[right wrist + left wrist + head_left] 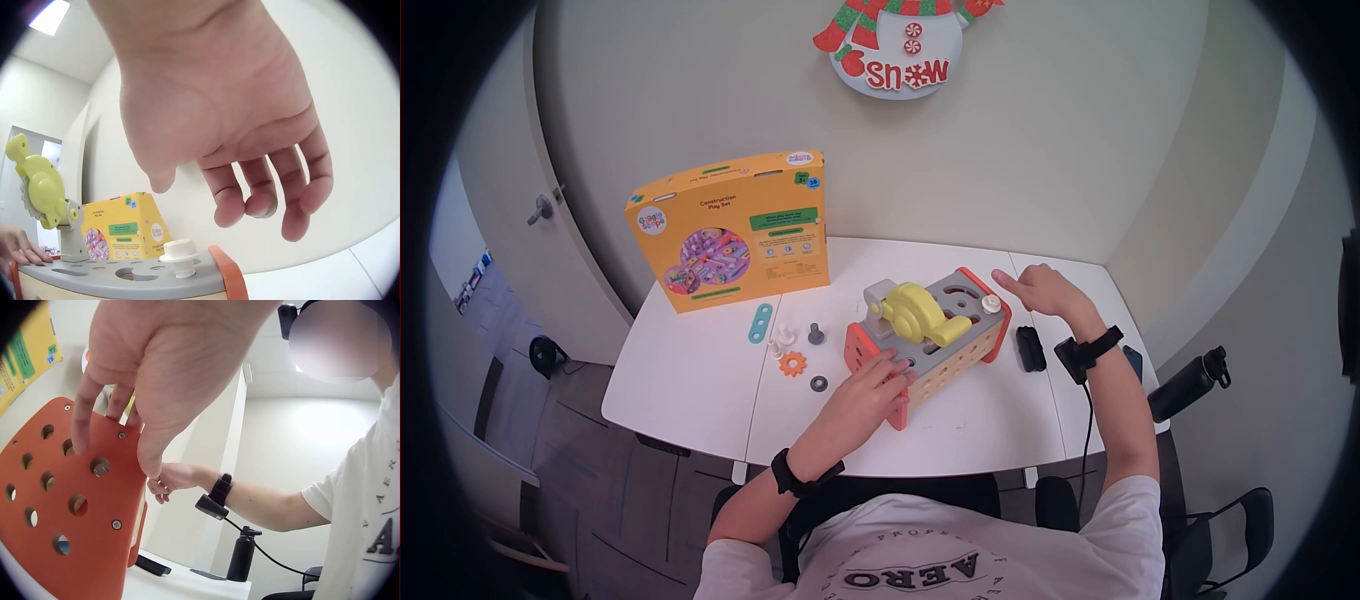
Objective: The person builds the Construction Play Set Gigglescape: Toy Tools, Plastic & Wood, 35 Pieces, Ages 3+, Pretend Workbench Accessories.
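A toy workbench with a grey top and red end panels stands on the table. My left hand rests on its left front corner, fingers fairly straight over the grey top and the red end panel. Mounted on the top is a yellow-green toy circular saw. A white toy bolt sits upright in the top near the right end, its shank partly showing below the head. Above and beyond that bolt hovers my right hand, empty, with loosely bent fingers.
Left of the workbench lie a teal strip, an orange gear, a grey bolt, a dark ring and white pieces. A yellow box stands behind. A black case and black bottle are at right.
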Demonstrator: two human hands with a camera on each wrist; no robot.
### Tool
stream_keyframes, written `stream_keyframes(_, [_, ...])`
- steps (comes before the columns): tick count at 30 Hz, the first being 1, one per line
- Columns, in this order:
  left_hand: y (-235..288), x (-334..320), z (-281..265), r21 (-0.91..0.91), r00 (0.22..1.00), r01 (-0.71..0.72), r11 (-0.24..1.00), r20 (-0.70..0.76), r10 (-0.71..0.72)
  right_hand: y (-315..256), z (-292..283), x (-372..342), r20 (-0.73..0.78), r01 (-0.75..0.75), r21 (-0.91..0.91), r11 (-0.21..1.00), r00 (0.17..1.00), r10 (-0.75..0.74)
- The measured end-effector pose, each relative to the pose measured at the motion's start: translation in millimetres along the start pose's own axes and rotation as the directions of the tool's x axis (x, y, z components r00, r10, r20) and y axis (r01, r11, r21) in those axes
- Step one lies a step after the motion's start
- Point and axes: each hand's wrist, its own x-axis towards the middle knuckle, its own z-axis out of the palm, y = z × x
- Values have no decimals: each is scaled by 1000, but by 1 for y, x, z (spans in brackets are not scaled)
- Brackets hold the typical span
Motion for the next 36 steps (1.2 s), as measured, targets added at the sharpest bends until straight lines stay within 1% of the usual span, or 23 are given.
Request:
stream_keyframes(3, [-2, -1, 2, -18, 1000, 7, 1000, -5, -7, 7, 6, -5, -73, 77, 104, 992, 995, -70])
stream_keyframes(5, [-3, -3, 3, -55, 1000, 28, 998, -12, -28, 9, 10, -16, -150, 166, 168, 972, 979, -141])
stream_keyframes(8, [-6, -2, 6, -31, 1000, 15, 999, -1, -15, 11, 25, -35, -271, 333, 261, 906, 926, -262])
stream_keyframes(9, [-5, -2, 4, -43, 1000, 7, 999, 5, -7, 5, 27, -48, -242, 297, 311, 903, 943, -227])
stream_keyframes(10, [-5, -2, 1, -53, 1000, 0, 999, 11, 0, 6, 37, -55, -249, 304, 350, 886, 942, -225])
stream_keyframes(11, [-7, -2, -3, -65, 1000, -8, 998, 20, 9, -2, 42, -71, -223, 307, 439, 845, 948, -229])
stream_keyframes(12, [-6, -3, -12, -125, 1000, 20, 992, 20, -17, -3, 53, -81, -203, 322, 530, 784, 946, -251])
stream_keyframes(14, [-3, 1, -33, -249, 998, 60, 967, 29, -55, -1, 83, -88, -238, 419, 565, 711, 908, -346])
stream_keyframes(17, [-14, 0, -57, -173, 982, 125, 977, -118, -147, -21, 102, -105, -428, 573, 475, 668, 813, -394])
stream_keyframes(19, [-25, -1, -74, -149, 934, 320, 936, -114, -338, -28, 116, -96, -513, 601, 400, 692, 773, -374])
stream_keyframes(20, [-31, -3, -81, -137, 897, 410, 901, -114, -426, -31, 122, -93, -553, 607, 362, 707, 750, -361])
stream_keyframes(21, [-45, -9, -82, -84, 880, 447, 891, -141, -454, -34, 123, -93, -507, 569, 410, 713, 792, -341])
stream_keyframes(23, [-92, -24, -74, 19, 841, 514, 857, -209, -500, -41, 133, -89, -550, 642, 336, 690, 728, -410])
stream_keyframes(24, [-109, -30, -71, 29, 817, 554, 832, -207, -538, -42, 136, -88, -568, 675, 298, 676, 694, -442])
stream_keyframes(26, [-135, -37, -67, 51, 766, 631, 774, -202, -611, -42, 136, -87, -532, 668, 289, 686, 708, -464])
stream_keyframes(27, [-144, -38, -64, 73, 745, 662, 746, -172, -645, -42, 136, -87, -513, 664, 284, 691, 714, -476])
stream_keyframes(30, [-175, -37, -55, 198, 780, 625, 755, -129, -612, -43, 133, -88, -496, 653, 300, 696, 730, -471])
stream_keyframes(33, [-203, -31, -47, 302, 785, 610, 733, -98, -612, -40, 130, -87, -484, 667, 275, 692, 718, -500])
stream_keyframes(36, [-210, -20, -49, 291, 722, 665, 688, -16, -692, -36, 130, -86, -474, 674, 275, 686, 716, -513])
